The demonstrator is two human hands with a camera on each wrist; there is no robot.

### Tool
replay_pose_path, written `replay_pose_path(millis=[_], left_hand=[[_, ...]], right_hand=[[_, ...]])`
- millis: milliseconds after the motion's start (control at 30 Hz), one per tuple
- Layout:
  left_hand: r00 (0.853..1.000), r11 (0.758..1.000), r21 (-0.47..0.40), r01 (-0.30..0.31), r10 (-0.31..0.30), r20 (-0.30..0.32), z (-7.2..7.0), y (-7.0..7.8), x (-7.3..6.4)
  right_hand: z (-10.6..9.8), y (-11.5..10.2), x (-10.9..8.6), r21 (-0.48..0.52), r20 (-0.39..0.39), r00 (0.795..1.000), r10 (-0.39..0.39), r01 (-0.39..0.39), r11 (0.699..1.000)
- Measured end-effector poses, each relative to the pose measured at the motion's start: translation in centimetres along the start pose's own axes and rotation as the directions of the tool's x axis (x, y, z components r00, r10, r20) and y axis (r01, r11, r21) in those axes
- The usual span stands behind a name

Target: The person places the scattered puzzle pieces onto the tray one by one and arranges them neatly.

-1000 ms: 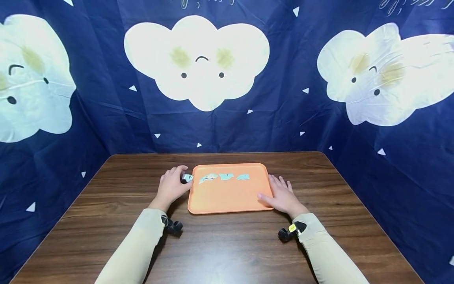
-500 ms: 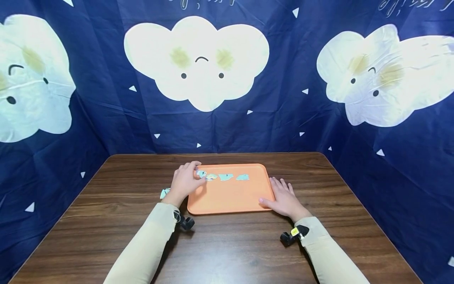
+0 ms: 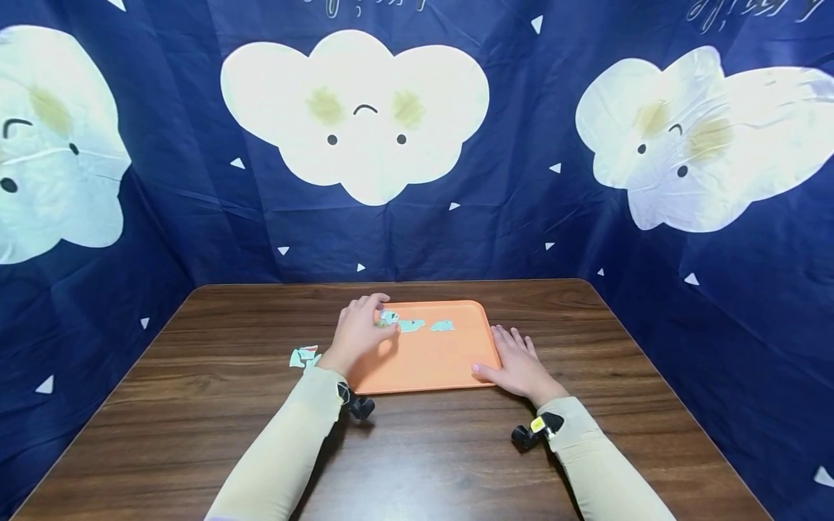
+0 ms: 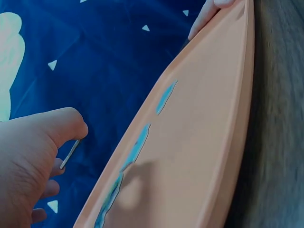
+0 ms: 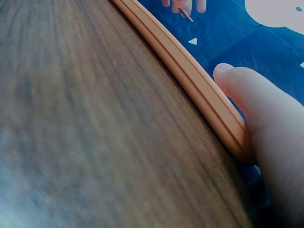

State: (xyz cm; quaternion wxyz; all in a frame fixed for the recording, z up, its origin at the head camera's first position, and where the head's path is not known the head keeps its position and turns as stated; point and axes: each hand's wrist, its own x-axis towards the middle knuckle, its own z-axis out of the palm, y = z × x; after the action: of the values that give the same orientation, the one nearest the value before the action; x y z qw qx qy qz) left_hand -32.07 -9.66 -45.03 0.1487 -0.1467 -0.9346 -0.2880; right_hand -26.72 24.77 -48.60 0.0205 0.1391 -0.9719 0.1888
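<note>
Hovering over the left far part of the tray (image 3: 423,365), a held piece (image 4: 70,154) is pinched between the thumb and fingers of the left hand (image 3: 361,329); in the left wrist view it is seen apart from the tray, and a shadow is cast on the tray's surface. Three flat pieces (image 4: 137,147) are laid in a row along the tray's far side. More scraps (image 3: 303,357) are grouped to the left of the tray. The right hand (image 3: 519,367) is rested at the tray's right edge, its thumb laid over the rim, its fingers extended and slightly spread. The tray is supported by a wooden table (image 3: 430,456); beyond it, a blue cloth (image 3: 521,217) is hung.
</note>
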Motion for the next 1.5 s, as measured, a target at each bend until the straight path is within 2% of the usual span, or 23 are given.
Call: replay_pose_path(millis=[233,833,1100,1500], left_hand=[[1.000,1.000,0.002,-0.028,0.028,-0.003,1.0,1.2,0.7],[0.994,0.997,-0.024,-0.069,0.070,0.080,3.2,5.1,2.3],[0.990,0.998,-0.014,-0.066,0.068,0.121,4.7,6.0,2.9],[0.985,0.995,-0.016,-0.096,0.097,0.141,7.0,7.1,3.8]], right_hand=[[0.0,-0.2,-0.1,-0.002,0.010,1.000,0.009,-0.009,1.000],[-0.1,-0.1,-0.1,0.001,0.008,1.000,0.012,-0.012,1.000],[0.0,-0.1,0.0,-0.007,0.005,1.000,0.007,-0.007,1.000],[0.0,0.1,0.2,-0.036,0.010,1.000,-0.004,0.004,0.999]])
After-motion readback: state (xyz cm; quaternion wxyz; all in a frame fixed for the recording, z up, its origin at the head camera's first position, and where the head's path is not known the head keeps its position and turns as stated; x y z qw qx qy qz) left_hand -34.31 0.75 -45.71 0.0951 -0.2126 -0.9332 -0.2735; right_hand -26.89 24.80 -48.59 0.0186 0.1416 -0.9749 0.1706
